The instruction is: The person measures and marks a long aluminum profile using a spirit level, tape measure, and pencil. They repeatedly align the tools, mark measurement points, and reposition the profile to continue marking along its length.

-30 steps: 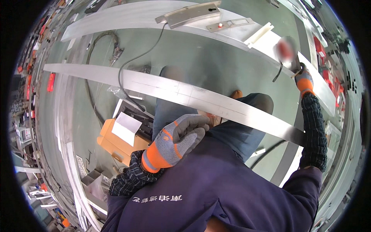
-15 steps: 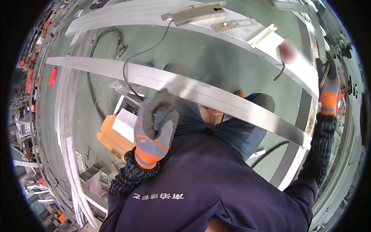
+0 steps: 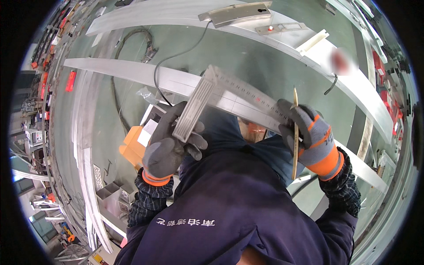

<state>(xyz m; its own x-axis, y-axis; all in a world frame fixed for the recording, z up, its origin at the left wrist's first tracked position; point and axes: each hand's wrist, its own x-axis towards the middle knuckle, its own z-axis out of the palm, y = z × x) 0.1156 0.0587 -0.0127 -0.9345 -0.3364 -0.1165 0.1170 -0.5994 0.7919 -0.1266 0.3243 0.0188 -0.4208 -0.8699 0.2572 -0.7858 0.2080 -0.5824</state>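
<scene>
Above the near long metal bar I hold a try square, with its ribbed stock to the left and its marked blade slanting down to the right. My left hand, in a grey and orange work glove, is closed around the lower end of the stock. The blade's far end reaches my gloved right hand, whose fingers are closed on it. A thin pencil also sits in that hand, standing nearly upright in the picture.
Across the far side lies a second wide metal bar, carrying a lock plate and a slotted metal plate. A black cable hangs over the near bar. An open cardboard box and metal bins are at left.
My right hand has come in from the far right with the pencil. The try square now spans both hands over the near bar. The view has shifted slightly.
</scene>
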